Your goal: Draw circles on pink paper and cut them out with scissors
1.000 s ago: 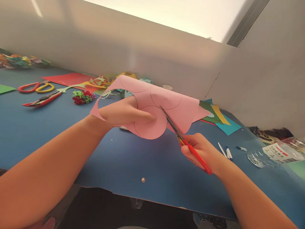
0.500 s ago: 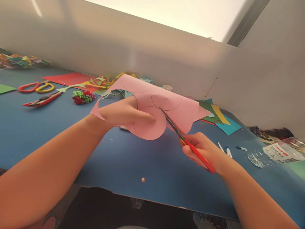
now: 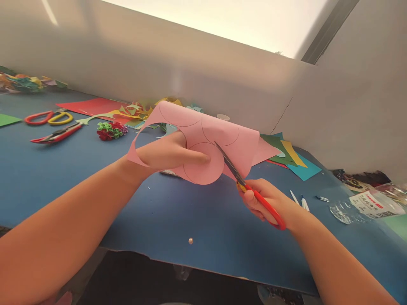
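Head view: your left grip (image 3: 173, 150) pinches the pink sheet (image 3: 182, 113); your right grip (image 3: 263, 192), closed around the red-handled scissors (image 3: 261, 200), sits to its right. Apparent step: cutting out the drawn circle (image 3: 211, 173). Next, likely: steer along its line.

Between the forearms (image 3: 79, 220), the blue tabletop (image 3: 155, 220) leaves passage below the pink paper (image 3: 206, 131), around a bead (image 3: 190, 241).

The left hand (image 3: 167, 150) holds pink paper (image 3: 193, 133) with circles (image 3: 221, 132) drawn on it, thumb (image 3: 199, 158) on top, while the right hand (image 3: 270, 195) grips red scissors (image 3: 251, 189), blades (image 3: 233, 169) near that thumb, and two pens (image 3: 294, 197) lie just right of the right hand.
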Demonstrator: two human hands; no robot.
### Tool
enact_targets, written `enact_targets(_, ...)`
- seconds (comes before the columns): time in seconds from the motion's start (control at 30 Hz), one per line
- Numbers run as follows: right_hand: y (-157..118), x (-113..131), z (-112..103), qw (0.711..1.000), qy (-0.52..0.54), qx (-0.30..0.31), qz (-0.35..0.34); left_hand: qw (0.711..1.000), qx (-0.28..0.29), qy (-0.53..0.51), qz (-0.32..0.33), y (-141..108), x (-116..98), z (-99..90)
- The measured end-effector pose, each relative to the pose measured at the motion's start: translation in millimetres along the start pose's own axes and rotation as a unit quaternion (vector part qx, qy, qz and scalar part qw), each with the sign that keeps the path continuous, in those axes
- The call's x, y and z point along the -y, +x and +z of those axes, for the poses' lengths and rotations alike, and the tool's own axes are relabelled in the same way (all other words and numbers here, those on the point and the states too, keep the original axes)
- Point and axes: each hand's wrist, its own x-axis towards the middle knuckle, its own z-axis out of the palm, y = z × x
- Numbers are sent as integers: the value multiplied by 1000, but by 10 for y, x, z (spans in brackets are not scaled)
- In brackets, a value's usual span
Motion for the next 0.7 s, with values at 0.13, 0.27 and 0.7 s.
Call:
enact_targets(0.13, -3, 0, 3, 999, -23, 3, -34, 999, -18, 26, -2, 3, 4, 29)
enact_targets(0.27, -6, 6, 1, 999, -17, 11, -29, 998, -35, 51, 2, 12, 9, 42)
enact_targets(0.7, 1, 73, 18, 999, -33, 11, -28, 997, 72, 5, 7, 9, 7, -8)
